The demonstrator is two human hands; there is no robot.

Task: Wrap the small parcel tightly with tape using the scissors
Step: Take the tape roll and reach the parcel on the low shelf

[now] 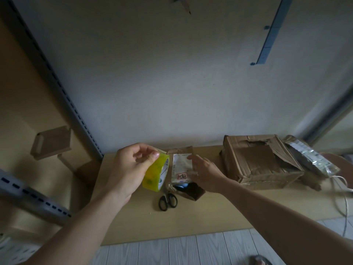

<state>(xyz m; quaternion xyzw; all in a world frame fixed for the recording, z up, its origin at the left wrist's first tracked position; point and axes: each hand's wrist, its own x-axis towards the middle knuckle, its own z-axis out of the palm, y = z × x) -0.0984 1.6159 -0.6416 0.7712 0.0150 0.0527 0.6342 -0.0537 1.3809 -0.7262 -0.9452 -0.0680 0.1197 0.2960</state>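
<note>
Head view: parcel (181, 166) beside tape (155, 175) in left hand (127, 167) grip, seemingly apart

We see the small parcel (179, 165) lying flat: brown paper with a white label that bears a red-boxed handwritten mark. At its 9 o'clock the yellow-green tape roll (155, 173) is held up on edge, pinched by the left hand (129, 169). At the parcel's 7 o'clock lie the black-handled scissors (167, 201), blades together, pointing to 12.
</note>
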